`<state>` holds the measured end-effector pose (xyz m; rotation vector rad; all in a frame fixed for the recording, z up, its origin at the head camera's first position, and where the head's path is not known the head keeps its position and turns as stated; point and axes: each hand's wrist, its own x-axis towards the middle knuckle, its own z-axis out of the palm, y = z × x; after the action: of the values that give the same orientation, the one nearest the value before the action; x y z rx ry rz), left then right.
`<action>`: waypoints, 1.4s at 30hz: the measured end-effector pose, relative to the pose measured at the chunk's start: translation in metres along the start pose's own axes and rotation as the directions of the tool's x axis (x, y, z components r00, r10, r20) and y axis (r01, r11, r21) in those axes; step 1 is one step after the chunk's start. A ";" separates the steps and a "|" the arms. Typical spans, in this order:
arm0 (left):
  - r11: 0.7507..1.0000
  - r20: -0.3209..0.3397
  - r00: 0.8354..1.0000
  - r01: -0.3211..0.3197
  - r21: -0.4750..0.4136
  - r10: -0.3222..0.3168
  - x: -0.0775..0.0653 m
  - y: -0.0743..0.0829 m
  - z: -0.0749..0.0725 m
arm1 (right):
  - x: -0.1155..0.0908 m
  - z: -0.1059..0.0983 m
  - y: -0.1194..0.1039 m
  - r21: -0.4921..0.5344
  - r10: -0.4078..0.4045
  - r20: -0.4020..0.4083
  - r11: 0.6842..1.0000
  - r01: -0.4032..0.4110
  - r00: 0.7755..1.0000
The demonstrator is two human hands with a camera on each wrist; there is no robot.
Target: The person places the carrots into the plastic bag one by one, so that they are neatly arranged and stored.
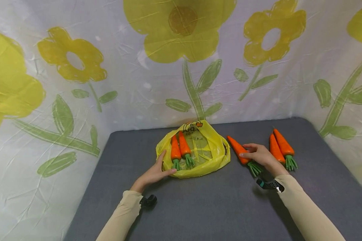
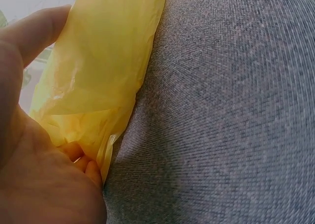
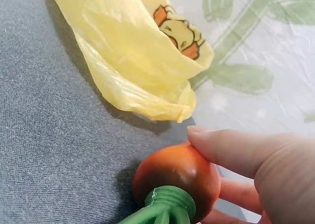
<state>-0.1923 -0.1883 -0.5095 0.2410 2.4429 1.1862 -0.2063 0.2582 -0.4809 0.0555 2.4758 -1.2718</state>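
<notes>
Flowered curtain (image 1: 132, 100) behind grey, seemingly cloth-topped table (image 1: 205, 207)

Cream left sleeve (image 1: 120, 212) at lower left, black wristband (image 1: 149, 201); cream right sleeve (image 1: 307, 211) at lower right, dark perforated strap (image 1: 270, 184), teal-marked.

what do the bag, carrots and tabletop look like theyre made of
Bag: thin plastic film, slightly shiny and translucent, with crinkles. Carrots: perhaps moulded plastic or foam; glossy skin, ridged collar on the held one. Tabletop: apparently matte fabric covering; visible weave.
</notes>
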 end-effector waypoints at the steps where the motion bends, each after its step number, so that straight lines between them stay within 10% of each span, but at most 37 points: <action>1: 1.000 -0.001 1.000 0.000 -0.002 0.000 0.000 0.000 0.000 | 0.000 0.000 0.000 0.005 0.001 -0.002 1.000 -0.001 1.000; 42: 1.000 0.009 1.000 -0.017 0.006 0.017 0.001 -0.003 -0.001 | -0.003 -0.008 -0.034 0.093 0.000 -0.018 0.996 0.001 1.000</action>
<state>-0.1931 -0.1906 -0.5115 0.2693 2.4415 1.1825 -0.2125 0.2451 -0.4495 0.0902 2.4308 -1.3922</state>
